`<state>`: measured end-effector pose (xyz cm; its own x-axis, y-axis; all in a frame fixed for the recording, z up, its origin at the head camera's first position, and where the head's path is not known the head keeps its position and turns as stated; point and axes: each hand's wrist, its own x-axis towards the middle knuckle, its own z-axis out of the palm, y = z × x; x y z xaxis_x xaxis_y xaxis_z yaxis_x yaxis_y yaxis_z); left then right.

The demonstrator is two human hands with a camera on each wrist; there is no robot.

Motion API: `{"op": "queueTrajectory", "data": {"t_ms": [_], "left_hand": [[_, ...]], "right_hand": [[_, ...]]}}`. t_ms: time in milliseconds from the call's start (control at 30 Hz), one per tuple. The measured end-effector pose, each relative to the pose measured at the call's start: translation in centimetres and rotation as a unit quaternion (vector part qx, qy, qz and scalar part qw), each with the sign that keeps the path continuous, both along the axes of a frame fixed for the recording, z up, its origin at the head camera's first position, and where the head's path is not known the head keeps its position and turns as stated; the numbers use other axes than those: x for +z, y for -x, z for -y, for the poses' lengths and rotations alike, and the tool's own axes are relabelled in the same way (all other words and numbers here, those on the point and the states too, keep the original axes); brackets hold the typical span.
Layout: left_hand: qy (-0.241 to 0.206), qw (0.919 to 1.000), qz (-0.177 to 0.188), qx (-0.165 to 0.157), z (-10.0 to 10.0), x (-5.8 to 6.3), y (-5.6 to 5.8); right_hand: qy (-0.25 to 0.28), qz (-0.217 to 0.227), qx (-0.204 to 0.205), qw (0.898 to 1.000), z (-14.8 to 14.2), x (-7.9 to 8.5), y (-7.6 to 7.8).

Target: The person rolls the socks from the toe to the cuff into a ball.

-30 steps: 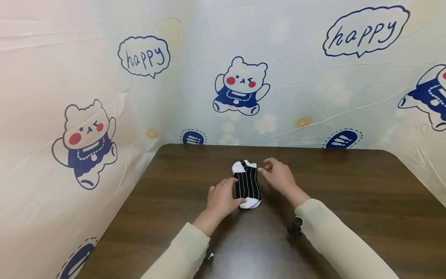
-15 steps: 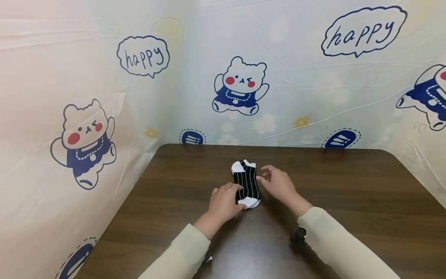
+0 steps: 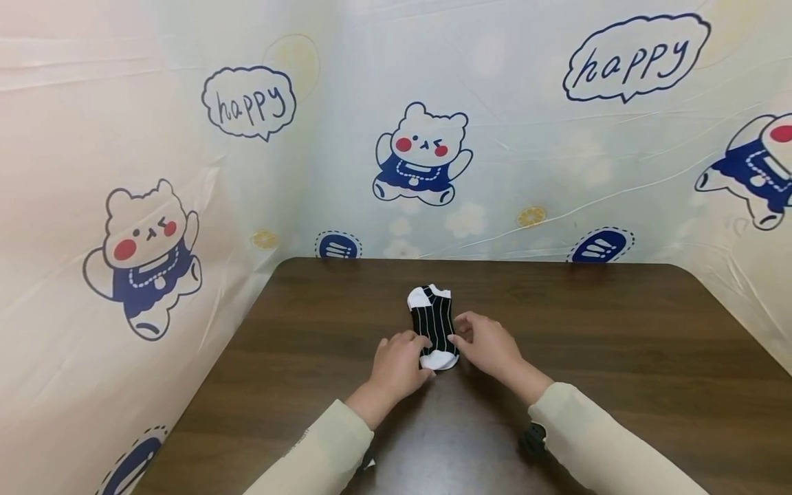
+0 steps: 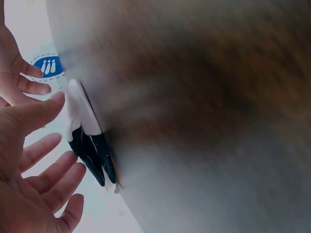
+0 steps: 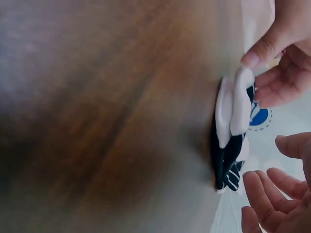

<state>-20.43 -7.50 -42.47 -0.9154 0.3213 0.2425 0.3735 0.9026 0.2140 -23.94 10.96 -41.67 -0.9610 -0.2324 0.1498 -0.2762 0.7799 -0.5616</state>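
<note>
A pair of black ankle socks [image 3: 435,328] with thin white stripes lies flat on the brown table, one on top of the other. Their white toes point towards me; both layers show in the left wrist view [image 4: 87,131]. My left hand [image 3: 397,364] is at the left edge, its thumb by the toe and its fingertips over the striped part. In the right wrist view that thumb [image 5: 252,59] touches the white toe. Beside the right edge is my right hand [image 3: 491,347], thumb and fingers apart, its thumb tip close to the fabric.
The wooden table [image 3: 619,344] spreads out around both hands. Behind it and to the sides hangs a pale curtain [image 3: 346,137] printed with bears and "happy" bubbles. A dark device [image 3: 533,440] sits under the right cuff.
My right hand has slid towards me along the socks' right edge, from the cuff end to the middle. The left hand has shifted slightly towards the toe. The socks stay nearly in place.
</note>
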Motion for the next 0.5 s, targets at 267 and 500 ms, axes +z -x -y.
{"op": "queueTrajectory", "data": {"t_ms": [267,500], "left_hand": [[0.002,0.9999,0.006,-0.012,0.0,-0.5,0.0],[0.013,0.9997,0.012,-0.015,-0.1,-0.7,0.1]], "right_hand": [[-0.042,-0.024,0.028,0.998,0.5,-0.5,-1.4],[-0.081,-0.068,0.054,0.993,0.9,-1.1,-2.0]]}}
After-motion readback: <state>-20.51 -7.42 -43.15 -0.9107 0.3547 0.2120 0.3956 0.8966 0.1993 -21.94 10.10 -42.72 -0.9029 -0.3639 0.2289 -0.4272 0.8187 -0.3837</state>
